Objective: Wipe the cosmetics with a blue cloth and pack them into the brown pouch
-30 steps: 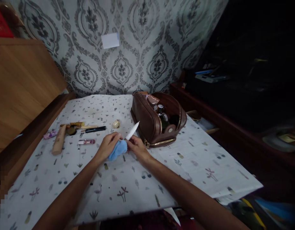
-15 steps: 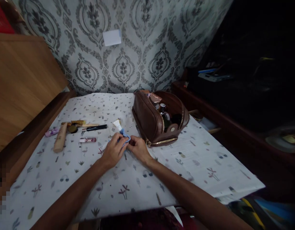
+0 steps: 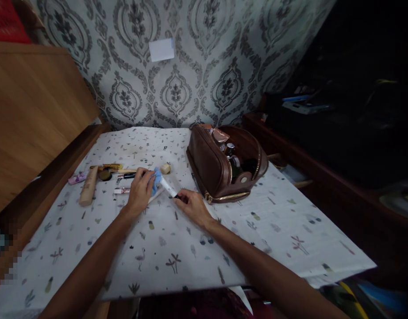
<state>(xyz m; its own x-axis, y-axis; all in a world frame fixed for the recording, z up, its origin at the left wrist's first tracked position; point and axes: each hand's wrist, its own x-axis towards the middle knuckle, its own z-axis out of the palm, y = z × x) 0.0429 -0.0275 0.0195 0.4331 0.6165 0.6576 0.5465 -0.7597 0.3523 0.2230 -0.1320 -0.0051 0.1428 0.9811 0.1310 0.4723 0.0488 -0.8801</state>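
Note:
My left hand (image 3: 140,190) is closed around a light blue cloth (image 3: 156,177), which it presses against the upper end of a small white tube (image 3: 168,188). The fingers of my right hand (image 3: 193,206) pinch the tube by its black cap. The tube slants down toward the right hand, just above the table. Beneath it lies a pale thin stick-like item (image 3: 155,195), partly covered. A small cream-coloured round item (image 3: 165,169) sits just behind the cloth. Close to the left hand are a black slim tube (image 3: 127,176) and a pink lip gloss (image 3: 122,191), partly hidden by the hand.
An open brown cosmetic bag (image 3: 209,164) full of make-up stands right of my hands. At left lie a beige squeeze tube (image 3: 89,187), a round brush head (image 3: 105,175), a purple item (image 3: 77,178) and a gold tube (image 3: 113,166). A wooden panel (image 3: 38,93) borders the patterned tablecloth (image 3: 177,252).
The left hand has shifted left with the cloth, while the right hand now grips the tube's black cap. More of the white tube shows, and the cream round item has come into sight.

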